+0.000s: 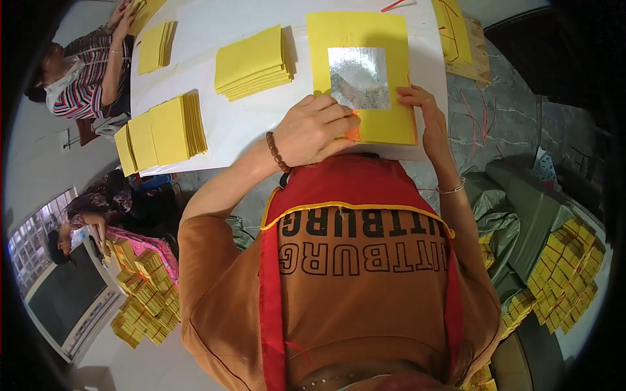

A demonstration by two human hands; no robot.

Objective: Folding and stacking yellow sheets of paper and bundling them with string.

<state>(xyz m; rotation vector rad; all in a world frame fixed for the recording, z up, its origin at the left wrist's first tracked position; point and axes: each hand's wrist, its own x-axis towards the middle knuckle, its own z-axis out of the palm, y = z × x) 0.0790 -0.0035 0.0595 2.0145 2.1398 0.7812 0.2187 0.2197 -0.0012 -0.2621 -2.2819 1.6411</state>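
A stack of yellow paper lies at the near edge of the white table in front of me, with a silvery, foil-like square on its top sheet. My left hand rests on the stack's near left part, fingers curled and closed over a small orange piece that shows only in part beside the fingertips. My right hand is at the right edge, its fingertips touching the paper and thumb and fingers apart. Thin orange slivers show along that edge.
Yellow paper stacks stand fanned on the white table, with another row at its left. Two people work at the left. Tied yellow bundles are piled at the right, beside green sheeting. Red ties lie on the floor.
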